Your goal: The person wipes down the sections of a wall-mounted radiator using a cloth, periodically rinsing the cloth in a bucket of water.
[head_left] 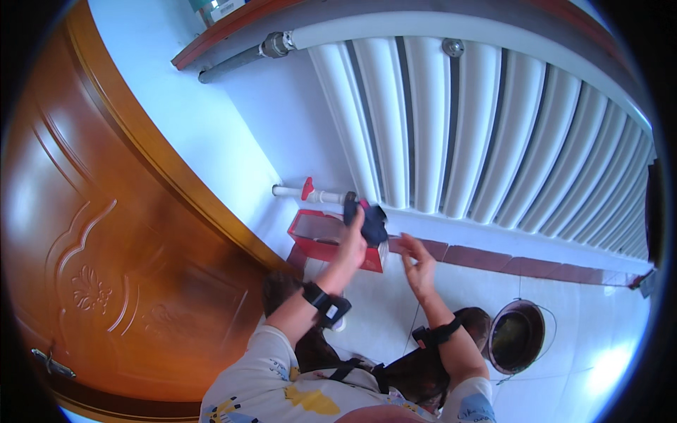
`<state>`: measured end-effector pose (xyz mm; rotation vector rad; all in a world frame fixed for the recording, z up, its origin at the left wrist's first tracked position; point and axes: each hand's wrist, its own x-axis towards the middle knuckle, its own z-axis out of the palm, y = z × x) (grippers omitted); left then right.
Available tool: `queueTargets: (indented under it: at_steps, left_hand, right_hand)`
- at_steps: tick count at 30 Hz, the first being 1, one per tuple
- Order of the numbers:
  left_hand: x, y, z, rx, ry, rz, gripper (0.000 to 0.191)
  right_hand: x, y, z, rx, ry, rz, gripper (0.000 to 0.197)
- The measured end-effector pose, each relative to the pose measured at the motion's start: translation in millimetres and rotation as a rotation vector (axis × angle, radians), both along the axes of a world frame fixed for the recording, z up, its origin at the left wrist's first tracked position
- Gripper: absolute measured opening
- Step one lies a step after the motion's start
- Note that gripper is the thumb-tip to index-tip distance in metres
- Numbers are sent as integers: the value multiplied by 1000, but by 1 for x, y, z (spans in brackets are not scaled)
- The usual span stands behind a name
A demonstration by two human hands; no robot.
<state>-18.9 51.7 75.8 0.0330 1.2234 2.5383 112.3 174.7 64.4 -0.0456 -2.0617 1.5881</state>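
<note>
My left hand (355, 244) grips a dark navy bundle (373, 222), which looks like cloth and shows a small pink patch. Motion blur hides its exact form. Below and behind that hand stands a red box (338, 253) with a clear or pale top panel, on the floor by the wall. To the right of the bundle, my right hand (419, 264) is raised with thumb and fingers apart. Its fingertips are blurred near the bundle's lower right side, with a gap between them.
A white radiator (428, 127) spans the wall ahead; its lower pipe carries a red-handled valve (308, 189). At the left is a brown wooden door (132, 254). A bucket (517, 337) with a wire handle stands on the tiled floor at right. Overhead juts a red-edged sill (222, 39).
</note>
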Motion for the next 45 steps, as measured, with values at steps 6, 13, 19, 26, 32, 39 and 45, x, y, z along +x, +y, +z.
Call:
queueTargets:
  at_steps: [6,13,19,26,32,39,45]
  left_hand:
    - [-79,30,248,-559,1361,873,47]
    - [-133,49,260,-1139,1632,1116,55]
    - [-126,45,184,-1218,1564,893,68]
    - [-117,65,235,-1152,1570,1047,56]
    - [-130,76,214,-999,1525,1130,50]
    - [-111,61,47,-1142,1462,849,49]
    - [-76,61,-55,-1390,1264,631,52]
  right_hand:
    - [1,33,-14,-109,-105,-178,31]
    - [3,29,-1,-79,-65,-140,28]
    - [6,26,2,-81,-101,-55,24]
    - [2,30,-5,9,-121,-57,19]
    - [4,22,-15,80,-145,-10,19]
    - [18,26,7,62,-205,36,18]
    - [25,32,11,86,-191,20,21]
